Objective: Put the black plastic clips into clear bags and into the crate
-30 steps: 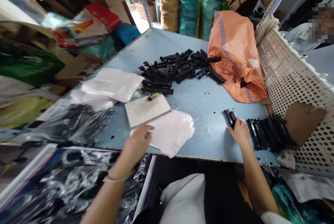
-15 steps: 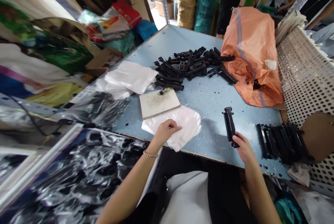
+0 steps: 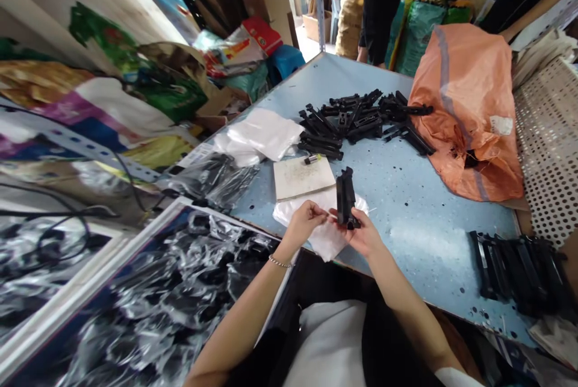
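Observation:
A long black plastic part (image 3: 345,197) stands roughly upright in my right hand (image 3: 365,234), whose fingers close round its lower end. Just left of it, my left hand (image 3: 307,221) is closed in a pinch at the edge of a clear plastic bag (image 3: 327,242); the fingertips partly hide what they grip. Under both hands lies a stack of these bags, its near corner hanging over the table edge. Behind the stack is a flat beige board (image 3: 302,179) with a small light-tipped object (image 3: 313,159) on it. A loose heap of similar black parts (image 3: 356,116) lies farther back.
An orange woven sack (image 3: 469,98) stands at the back right of the blue table (image 3: 415,212). Black parts (image 3: 519,272) are lined up at the right. More white bags (image 3: 266,134) lie at left. Bagged parts fill a bin (image 3: 180,291) below. A person stands behind the table.
My right hand has brought the black part leftward to my left hand, over the plastic bags. The view has shifted, so the table sits farther right.

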